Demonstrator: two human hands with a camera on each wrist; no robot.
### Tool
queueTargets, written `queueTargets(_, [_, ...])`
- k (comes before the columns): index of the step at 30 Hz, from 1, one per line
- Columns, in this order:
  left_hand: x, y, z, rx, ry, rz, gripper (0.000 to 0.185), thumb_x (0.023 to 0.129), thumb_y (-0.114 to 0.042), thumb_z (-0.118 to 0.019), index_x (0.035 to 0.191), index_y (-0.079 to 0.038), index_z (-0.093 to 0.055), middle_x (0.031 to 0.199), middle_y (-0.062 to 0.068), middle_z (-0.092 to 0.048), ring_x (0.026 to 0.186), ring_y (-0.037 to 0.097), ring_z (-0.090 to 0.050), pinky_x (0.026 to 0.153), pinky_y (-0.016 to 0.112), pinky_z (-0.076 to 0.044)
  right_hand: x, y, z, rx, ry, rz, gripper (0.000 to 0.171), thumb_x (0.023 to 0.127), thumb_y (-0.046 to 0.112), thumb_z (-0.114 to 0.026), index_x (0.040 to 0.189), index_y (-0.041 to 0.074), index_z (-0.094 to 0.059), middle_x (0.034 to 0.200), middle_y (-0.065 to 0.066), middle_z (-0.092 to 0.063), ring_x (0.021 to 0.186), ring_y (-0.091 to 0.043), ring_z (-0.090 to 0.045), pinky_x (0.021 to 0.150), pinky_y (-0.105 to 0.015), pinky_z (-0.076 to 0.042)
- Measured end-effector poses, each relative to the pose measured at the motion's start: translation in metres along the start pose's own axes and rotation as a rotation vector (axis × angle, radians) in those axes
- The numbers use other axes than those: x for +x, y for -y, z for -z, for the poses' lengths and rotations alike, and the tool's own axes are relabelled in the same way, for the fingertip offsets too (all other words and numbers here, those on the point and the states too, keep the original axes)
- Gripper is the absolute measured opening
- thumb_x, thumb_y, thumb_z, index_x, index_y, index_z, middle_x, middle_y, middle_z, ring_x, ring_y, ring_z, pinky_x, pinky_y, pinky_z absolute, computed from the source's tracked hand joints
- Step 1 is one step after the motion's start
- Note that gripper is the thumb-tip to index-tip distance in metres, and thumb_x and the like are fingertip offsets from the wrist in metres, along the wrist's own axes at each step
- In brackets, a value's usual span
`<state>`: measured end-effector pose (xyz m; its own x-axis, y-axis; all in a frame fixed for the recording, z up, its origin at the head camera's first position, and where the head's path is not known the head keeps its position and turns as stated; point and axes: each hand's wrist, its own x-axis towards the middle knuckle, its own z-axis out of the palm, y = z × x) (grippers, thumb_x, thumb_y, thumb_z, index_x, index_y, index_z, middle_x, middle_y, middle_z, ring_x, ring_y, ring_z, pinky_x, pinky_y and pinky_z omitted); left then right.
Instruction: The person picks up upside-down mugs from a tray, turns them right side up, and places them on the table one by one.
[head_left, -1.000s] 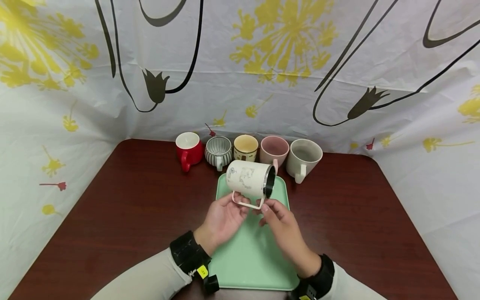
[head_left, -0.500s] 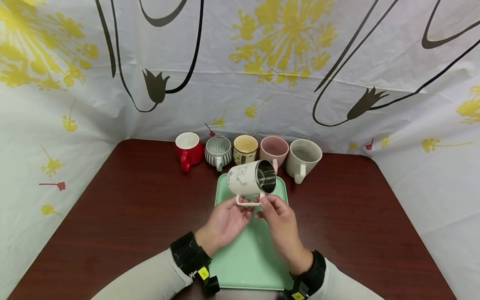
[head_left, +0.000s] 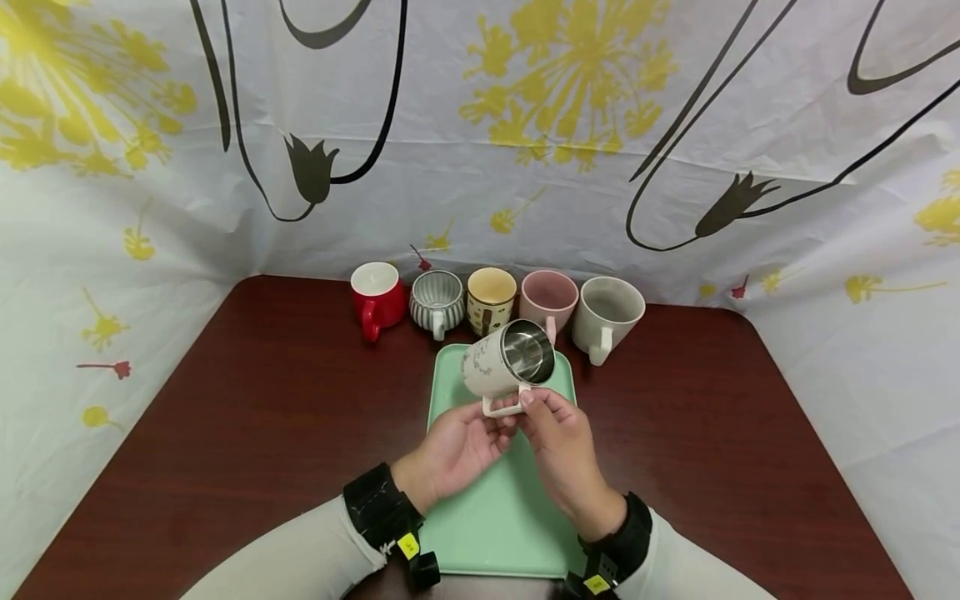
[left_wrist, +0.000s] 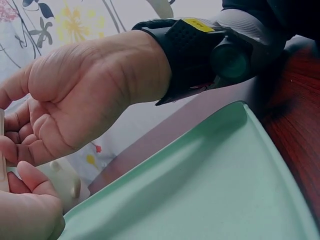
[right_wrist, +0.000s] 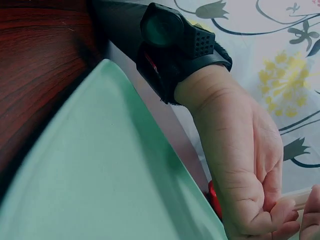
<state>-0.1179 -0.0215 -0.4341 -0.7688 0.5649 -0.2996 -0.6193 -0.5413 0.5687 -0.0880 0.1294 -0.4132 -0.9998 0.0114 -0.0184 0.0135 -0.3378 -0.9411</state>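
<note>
A cream mug (head_left: 483,368) with a grey line drawing and a steel lining is held tilted over the green tray (head_left: 510,525). Its mouth faces right and toward the head camera, and its handle (head_left: 501,410) points down. My right hand (head_left: 564,458) pinches the handle near the rim between thumb and fingers. At the handle's other end, my left hand (head_left: 453,454) holds it with thumb and fingers, palm turned up. Only a sliver of the handle (left_wrist: 2,165) shows past the fingers in the left wrist view.
Along the back of the dark red table (head_left: 247,417) stand a red mug (head_left: 386,308), a grey striped cup (head_left: 431,318), a yellow cup (head_left: 480,312), a pink cup (head_left: 534,312) and a large off-white mug (head_left: 588,321). A patterned cloth (head_left: 450,192) hangs behind them.
The mug has turned in my hands, so its steel interior now faces the head camera more. My right hand has shifted slightly left and up, and the left hand slightly right.
</note>
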Motion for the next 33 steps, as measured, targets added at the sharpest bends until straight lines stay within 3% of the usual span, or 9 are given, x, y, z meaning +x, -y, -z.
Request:
queueTargets(8, [-0.002, -0.001, 0.003, 0.029, -0.012, 0.025, 0.025, 0.109, -0.018, -0.033, 0.116, -0.008, -0.054, 0.103, 0.0, -0.061, 0.093, 0.01, -0.056, 0.078, 0.018, -0.047, 0.0, 0.002, -0.003, 0.013, -0.01, -0.015, 0.017, 0.106, 0.01, -0.055, 0.091, 0.01, -0.063, 0.093, -0.003, -0.076, 0.091, -0.013, -0.071, 0.086, -0.025, -0.058])
queueTargets(17, [-0.005, 0.001, 0.003, 0.32, -0.043, -0.016, 0.022, 0.109, -0.02, -0.036, 0.116, -0.005, -0.051, 0.103, 0.003, -0.056, 0.095, 0.015, -0.055, 0.078, 0.023, -0.046, -0.003, 0.022, 0.005, 0.0, -0.002, 0.027, 0.02, 0.106, 0.008, -0.054, 0.089, 0.009, -0.063, 0.092, -0.004, -0.077, 0.085, -0.013, -0.07, 0.08, -0.025, -0.058])
queueTargets(20, [-0.01, -0.006, 0.001, 0.517, -0.058, -0.06, 0.02, 0.109, -0.019, -0.043, 0.116, -0.002, -0.051, 0.101, 0.004, -0.056, 0.092, 0.013, -0.058, 0.078, 0.024, -0.046, -0.003, 0.034, 0.015, -0.012, -0.009, 0.074, 0.021, 0.106, 0.008, -0.055, 0.087, 0.009, -0.063, 0.092, -0.006, -0.077, 0.085, -0.014, -0.07, 0.078, -0.026, -0.058])
queueTargets(23, [-0.017, -0.019, -0.001, 0.78, -0.097, -0.12, 0.024, 0.109, -0.021, -0.048, 0.117, 0.001, -0.053, 0.103, 0.008, -0.059, 0.093, 0.015, -0.061, 0.079, 0.027, -0.049, -0.002, 0.049, 0.03, 0.006, -0.028, 0.121, 0.021, 0.106, 0.006, -0.056, 0.087, 0.009, -0.064, 0.091, -0.006, -0.077, 0.085, -0.014, -0.07, 0.077, -0.025, -0.057])
queueTargets(29, [-0.033, -0.042, 0.003, 1.338, -0.147, -0.197, 0.02, 0.108, -0.031, -0.055, 0.117, -0.014, -0.06, 0.11, 0.003, -0.063, 0.103, 0.018, -0.06, 0.086, 0.036, -0.05, 0.005, 0.077, 0.069, 0.055, -0.083, 0.217, 0.02, 0.107, 0.007, -0.055, 0.091, 0.002, -0.067, 0.088, -0.009, -0.076, 0.085, -0.017, -0.073, 0.072, -0.025, -0.056])
queueTargets(33, [-0.039, -0.049, 0.01, 1.612, -0.189, -0.257, 0.028, 0.106, -0.033, -0.059, 0.125, -0.012, -0.061, 0.119, 0.001, -0.062, 0.108, 0.016, -0.06, 0.09, 0.039, -0.053, 0.013, 0.09, 0.095, 0.032, -0.134, 0.266, 0.019, 0.106, 0.007, -0.056, 0.093, -0.002, -0.067, 0.088, -0.01, -0.075, 0.084, -0.018, -0.074, 0.07, -0.024, -0.056])
